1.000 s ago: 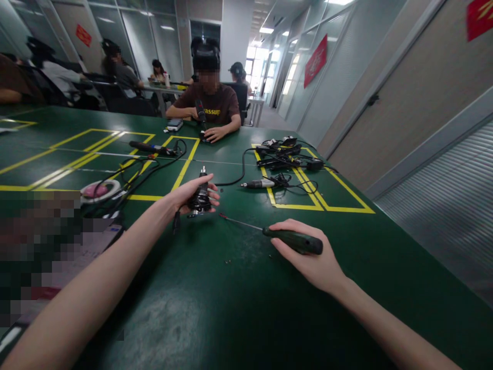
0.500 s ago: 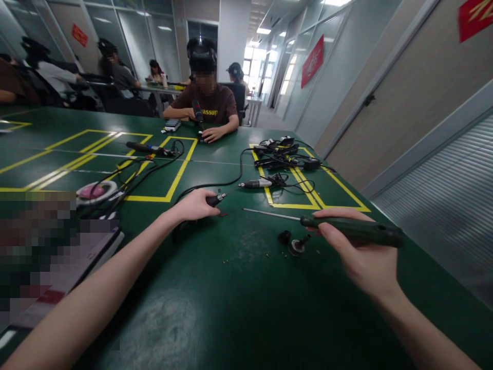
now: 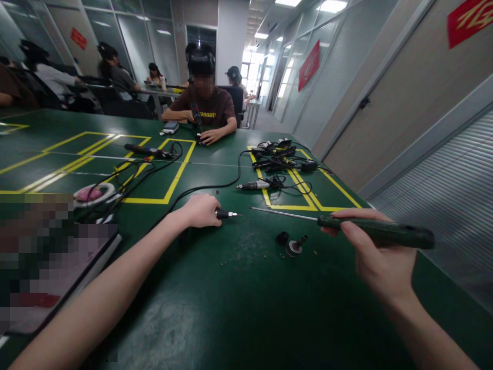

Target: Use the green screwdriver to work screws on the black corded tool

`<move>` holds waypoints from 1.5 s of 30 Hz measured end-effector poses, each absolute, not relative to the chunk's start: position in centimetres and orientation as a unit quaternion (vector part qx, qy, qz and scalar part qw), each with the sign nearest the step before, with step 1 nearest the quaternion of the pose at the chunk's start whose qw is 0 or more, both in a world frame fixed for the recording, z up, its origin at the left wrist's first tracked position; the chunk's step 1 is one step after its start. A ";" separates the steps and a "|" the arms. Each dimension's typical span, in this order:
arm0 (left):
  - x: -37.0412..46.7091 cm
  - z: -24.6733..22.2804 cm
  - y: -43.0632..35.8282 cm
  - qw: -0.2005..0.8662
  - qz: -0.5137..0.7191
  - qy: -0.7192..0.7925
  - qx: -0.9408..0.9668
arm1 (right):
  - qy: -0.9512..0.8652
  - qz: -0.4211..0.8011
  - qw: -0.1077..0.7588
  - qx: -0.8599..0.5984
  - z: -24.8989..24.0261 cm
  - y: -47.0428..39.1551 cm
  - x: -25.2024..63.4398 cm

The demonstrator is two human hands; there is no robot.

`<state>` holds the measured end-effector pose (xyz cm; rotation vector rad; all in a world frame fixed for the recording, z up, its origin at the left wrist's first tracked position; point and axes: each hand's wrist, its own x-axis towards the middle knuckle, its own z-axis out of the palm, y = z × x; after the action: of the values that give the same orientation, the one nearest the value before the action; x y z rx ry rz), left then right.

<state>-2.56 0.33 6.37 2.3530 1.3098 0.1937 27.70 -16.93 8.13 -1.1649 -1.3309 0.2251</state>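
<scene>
Over green tabletop [image 3: 231,318], right hand [image 3: 383,264] clamped on screwdriver [image 3: 379,232], long axis pointing left; left hand [image 3: 200,210] gripping black tool [image 3: 224,214], pointing right.

ceiling lights [image 3: 333,6]: bright, beyond left hand's [image 3: 204,210] grip
window [image 3: 253,57]: blown out, farther beyond
tabletop [image 3: 246,313]: dim, hazy glare nearer than grip
wall [image 3: 400,77]: wide-angle slant, right of grip
</scene>
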 end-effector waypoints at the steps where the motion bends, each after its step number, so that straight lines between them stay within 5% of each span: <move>1: -2.7 6.3 0.4 0.247 0.082 0.468 0.844 | -0.580 0.101 0.631 -0.505 8.0 -16.9 27.7; 8: -3.0 4.4 0.8 0.396 0.358 0.552 0.641 | -0.557 0.121 0.648 -0.506 7.5 -16.3 27.7; 18: -3.8 4.9 0.5 0.604 0.175 0.384 0.676 | -0.507 0.169 0.710 -0.459 11.2 -14.0 25.3; 29: -2.4 5.3 -0.3 0.464 0.090 0.355 0.807 | -0.573 0.207 0.633 -0.476 11.7 -11.1 24.8; 45: -1.8 4.4 -0.8 0.440 0.107 0.364 0.814 | -0.585 0.274 0.572 -0.506 12.8 -8.6 26.2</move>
<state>-1.82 -0.83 4.45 2.0216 0.9044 0.2665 26.16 -8.64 12.79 -1.1863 -1.3729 0.6423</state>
